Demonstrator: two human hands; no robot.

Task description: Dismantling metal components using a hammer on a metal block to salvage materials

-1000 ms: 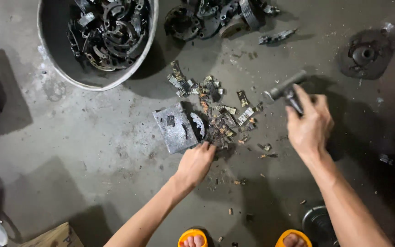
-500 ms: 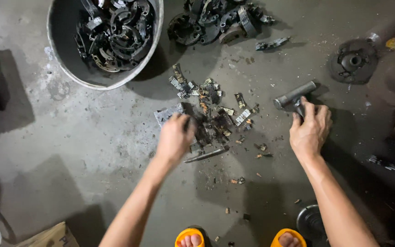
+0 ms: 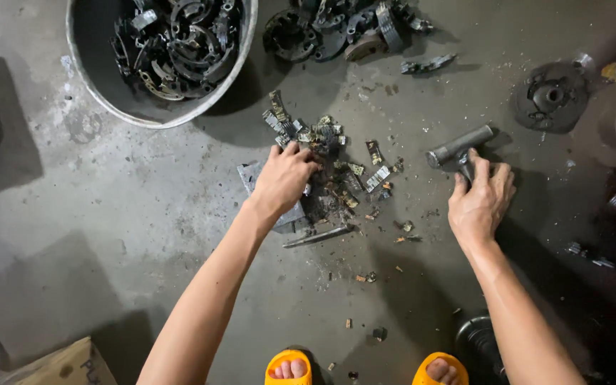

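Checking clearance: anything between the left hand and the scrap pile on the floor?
Nothing visible. The left hand already rests on the scrap pile, over the flat metal plate. The right hand grips the hammer apart from it.

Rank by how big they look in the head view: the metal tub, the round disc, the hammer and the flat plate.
1. Metal tub, largest by far, though cut off at the top.
2. Round disc.
3. Hammer, its handle hidden by the right hand.
Flat plate: mostly under the left hand, so unranked.

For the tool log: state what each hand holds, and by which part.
Right hand holds the hammer by its handle, just below the head. Left hand rests on the scrap pile; whether it grasps anything cannot be told.
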